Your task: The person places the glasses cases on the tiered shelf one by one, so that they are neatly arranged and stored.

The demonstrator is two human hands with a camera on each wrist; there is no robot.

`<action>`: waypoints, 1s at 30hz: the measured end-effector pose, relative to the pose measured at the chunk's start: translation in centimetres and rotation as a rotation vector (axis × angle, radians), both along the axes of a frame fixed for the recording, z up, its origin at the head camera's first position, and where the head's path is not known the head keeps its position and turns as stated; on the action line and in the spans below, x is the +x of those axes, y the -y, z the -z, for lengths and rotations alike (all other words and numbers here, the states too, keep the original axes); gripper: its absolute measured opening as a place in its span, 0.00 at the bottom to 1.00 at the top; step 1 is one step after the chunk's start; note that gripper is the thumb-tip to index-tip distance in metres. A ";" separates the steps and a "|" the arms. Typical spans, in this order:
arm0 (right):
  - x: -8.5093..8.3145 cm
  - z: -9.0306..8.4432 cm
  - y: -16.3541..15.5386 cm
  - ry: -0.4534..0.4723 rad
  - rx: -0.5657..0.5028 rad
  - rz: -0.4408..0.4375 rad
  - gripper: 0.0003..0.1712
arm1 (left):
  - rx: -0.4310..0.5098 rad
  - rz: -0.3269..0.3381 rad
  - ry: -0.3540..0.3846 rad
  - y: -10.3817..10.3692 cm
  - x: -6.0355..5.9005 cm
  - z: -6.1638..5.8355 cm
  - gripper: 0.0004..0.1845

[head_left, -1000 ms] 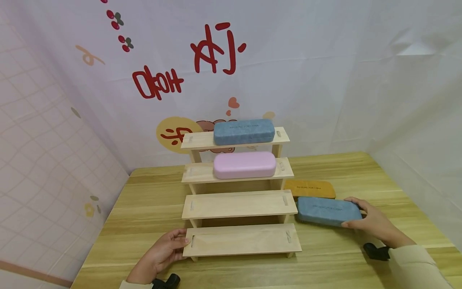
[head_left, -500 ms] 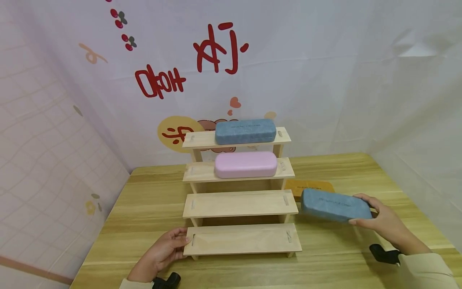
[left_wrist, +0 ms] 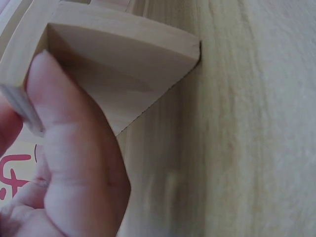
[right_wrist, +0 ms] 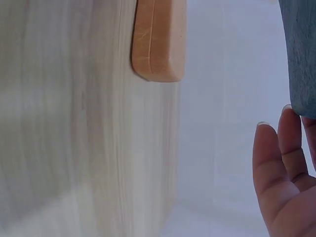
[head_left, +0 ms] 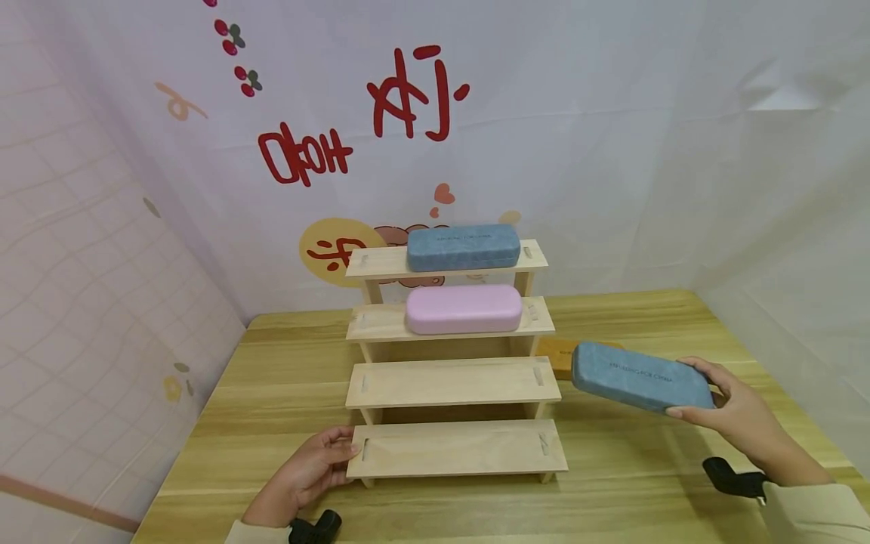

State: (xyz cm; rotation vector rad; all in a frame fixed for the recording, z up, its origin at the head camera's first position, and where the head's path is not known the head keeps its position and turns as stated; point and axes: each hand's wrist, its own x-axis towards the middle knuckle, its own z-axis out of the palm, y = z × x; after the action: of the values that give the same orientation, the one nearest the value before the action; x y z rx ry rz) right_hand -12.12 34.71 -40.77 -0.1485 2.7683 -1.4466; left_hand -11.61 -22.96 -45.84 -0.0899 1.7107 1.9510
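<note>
My right hand grips one end of a blue glasses case and holds it tilted above the table, right of a stepped wooden rack. In the right wrist view the end of this blue case shows above the fingers. On the left, my left hand pinches the end of the rack's lowest shelf; the left wrist view has the thumb against the board's underside. A second blue case lies on the top shelf and a pink case on the shelf below.
A mustard-yellow case lies on the table behind the held one and is partly covered by it. The wooden table extends to both sides of the rack. Behind it hangs a white printed cloth.
My right hand has lifted the blue glasses case off the table area and moved it slightly right, tilting it more. The left hand stays on the lowest shelf.
</note>
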 end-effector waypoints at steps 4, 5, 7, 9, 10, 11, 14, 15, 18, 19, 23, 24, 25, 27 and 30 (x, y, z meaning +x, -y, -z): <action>0.2 -0.3 0.3 -0.015 -0.003 -0.001 0.42 | -0.004 0.001 0.000 0.0 -0.1 0.0 0.32; 0.3 -0.4 0.4 -0.020 -0.003 -0.001 0.42 | -0.005 0.001 -0.001 0.0 -0.1 0.0 0.32; 0.4 -0.5 0.6 -0.034 -0.007 -0.004 0.42 | -0.006 0.001 -0.002 0.0 -0.1 0.1 0.31; 0.4 -0.7 0.8 -0.052 -0.010 -0.011 0.42 | -0.007 -0.001 -0.003 0.0 -0.1 0.1 0.31; 0.4 -0.8 1.0 -0.062 -0.014 -0.014 0.42 | -0.006 -0.002 -0.003 0.0 -0.1 0.1 0.31; 0.5 -0.9 1.1 -0.070 -0.017 -0.019 0.42 | -0.005 -0.004 -0.003 0.0 -0.1 0.2 0.31; 0.6 -1.1 1.7 -0.096 -0.009 -0.038 0.42 | -0.003 -0.011 0.002 0.0 -0.1 0.1 0.31; 0.6 -1.2 1.9 -0.107 -0.006 -0.046 0.42 | -0.003 -0.012 0.002 0.0 -0.1 0.1 0.31; 0.7 -1.5 2.8 -0.157 0.020 -0.063 0.42 | -0.002 -0.013 0.000 -0.1 0.0 0.0 0.30; 0.7 -1.5 3.2 -0.175 0.021 -0.070 0.42 | -0.002 -0.013 0.001 -0.1 0.1 0.0 0.30; 0.6 -1.7 4.5 -0.234 0.040 -0.077 0.42 | 0.002 -0.013 -0.002 -0.1 0.1 -0.1 0.30; 0.5 -1.8 4.8 -0.240 0.038 -0.079 0.42 | 0.003 -0.013 -0.002 -0.1 0.2 -0.1 0.30; 0.5 -1.8 5.0 -0.242 0.035 -0.082 0.42 | 0.005 -0.012 -0.003 -0.1 0.2 -0.1 0.30; 0.4 -1.9 5.6 -0.247 0.032 -0.086 0.42 | 0.006 -0.012 -0.002 -0.1 0.2 -0.1 0.30; 0.2 -2.1 6.4 -0.255 0.024 -0.092 0.42 | 0.006 -0.009 -0.004 -0.1 0.3 -0.1 0.30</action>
State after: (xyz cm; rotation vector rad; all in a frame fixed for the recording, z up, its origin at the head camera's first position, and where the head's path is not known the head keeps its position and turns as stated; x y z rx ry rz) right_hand -11.97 28.27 -38.68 -0.4859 2.9267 -1.4648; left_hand -11.33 -22.90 -45.71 -0.0913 1.7099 1.9638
